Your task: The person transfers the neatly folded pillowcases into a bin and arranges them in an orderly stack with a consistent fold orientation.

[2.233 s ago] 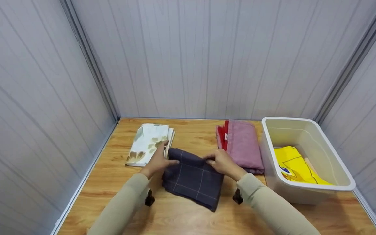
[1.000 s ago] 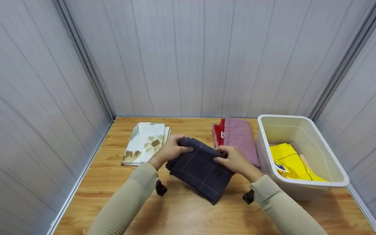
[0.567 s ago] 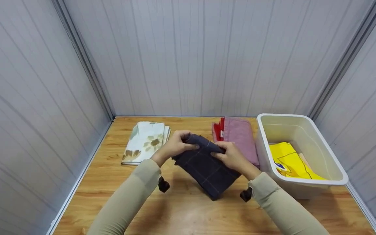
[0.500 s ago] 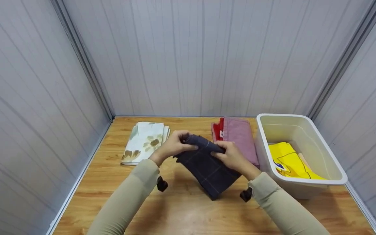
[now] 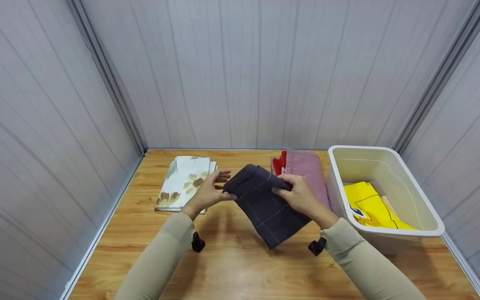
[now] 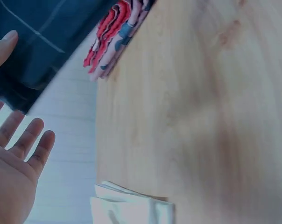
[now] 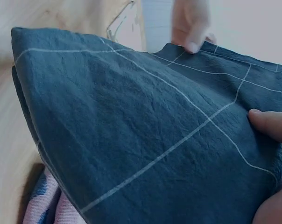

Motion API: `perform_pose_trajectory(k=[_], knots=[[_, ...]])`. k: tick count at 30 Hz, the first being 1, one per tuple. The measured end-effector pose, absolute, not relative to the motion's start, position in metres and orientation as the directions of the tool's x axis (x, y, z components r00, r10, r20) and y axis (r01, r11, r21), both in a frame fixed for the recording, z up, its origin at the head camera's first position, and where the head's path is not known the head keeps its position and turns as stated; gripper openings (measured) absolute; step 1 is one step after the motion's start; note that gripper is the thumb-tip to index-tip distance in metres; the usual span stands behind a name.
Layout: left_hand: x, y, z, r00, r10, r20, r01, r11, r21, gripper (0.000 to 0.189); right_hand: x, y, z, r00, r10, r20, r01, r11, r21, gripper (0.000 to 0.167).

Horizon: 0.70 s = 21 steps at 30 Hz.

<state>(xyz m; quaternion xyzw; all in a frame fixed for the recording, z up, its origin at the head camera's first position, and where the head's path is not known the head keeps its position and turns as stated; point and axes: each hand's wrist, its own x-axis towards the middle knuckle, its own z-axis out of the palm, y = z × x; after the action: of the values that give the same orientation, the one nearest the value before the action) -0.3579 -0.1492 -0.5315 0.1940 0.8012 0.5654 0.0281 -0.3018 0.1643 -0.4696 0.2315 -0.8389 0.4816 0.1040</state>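
Note:
A folded dark cloth with thin pale check lines (image 5: 271, 208) is held up over the wooden table, its lower corner hanging down. My right hand (image 5: 300, 193) grips its right side, thumb on the near face, as the right wrist view also shows. At the opposite edge is my left hand (image 5: 208, 193), its thumb at the cloth's border and its other fingers loosely spread. In the left wrist view these fingers (image 6: 26, 142) lie apart from the cloth. Beyond the left hand sits a folded white cloth with brown flowers (image 5: 186, 183).
Behind the right hand lies a folded pink cloth with red layers (image 5: 308, 166). A white plastic bin (image 5: 425, 196) stands at the right, with a folded yellow cloth (image 5: 367, 200) inside. Pale panel walls (image 5: 240, 75) enclose the wooden table (image 5: 240, 275) at the back and sides.
The dark cloth has been lifted off the table and its top folded over. Over the last half second my left hand has loosened and moved left, while my right hand keeps its grip.

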Motion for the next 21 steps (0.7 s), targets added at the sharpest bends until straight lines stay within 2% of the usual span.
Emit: perform_pose_trajectory(k=[3,7,11,16,21], knots=[[-0.356,-0.149,-0.541,-0.938,0.306,0.166,0.247,0.251,0.936,0.086,-0.301,0.166,-0.466,-0.872,-0.274,0.406,-0.487,0.399,-0.777,0.012],[-0.353,-0.146,-0.553,-0.947,0.292,0.133,0.195,0.194,0.961,0.075,-0.3,0.165,-0.461,-0.873,-0.247,0.421,-0.486,0.36,-0.797,0.01],[-0.351,-0.137,-0.562,-0.939,0.329,0.102,0.147,0.116,0.982,0.066,-0.298,0.164,-0.458,-0.868,-0.226,0.442,-0.496,0.34,-0.799,0.008],[-0.345,-0.121,-0.575,-0.92,0.387,0.061,0.07,0.01,0.997,0.067,-0.296,0.162,-0.455,-0.866,-0.194,0.461,-0.501,0.33,-0.8,0.011],[-0.34,-0.103,-0.58,-0.888,0.451,0.094,0.012,-0.181,0.983,0.062,-0.296,0.162,-0.451,-0.874,-0.143,0.464,-0.485,0.29,-0.825,0.011]])
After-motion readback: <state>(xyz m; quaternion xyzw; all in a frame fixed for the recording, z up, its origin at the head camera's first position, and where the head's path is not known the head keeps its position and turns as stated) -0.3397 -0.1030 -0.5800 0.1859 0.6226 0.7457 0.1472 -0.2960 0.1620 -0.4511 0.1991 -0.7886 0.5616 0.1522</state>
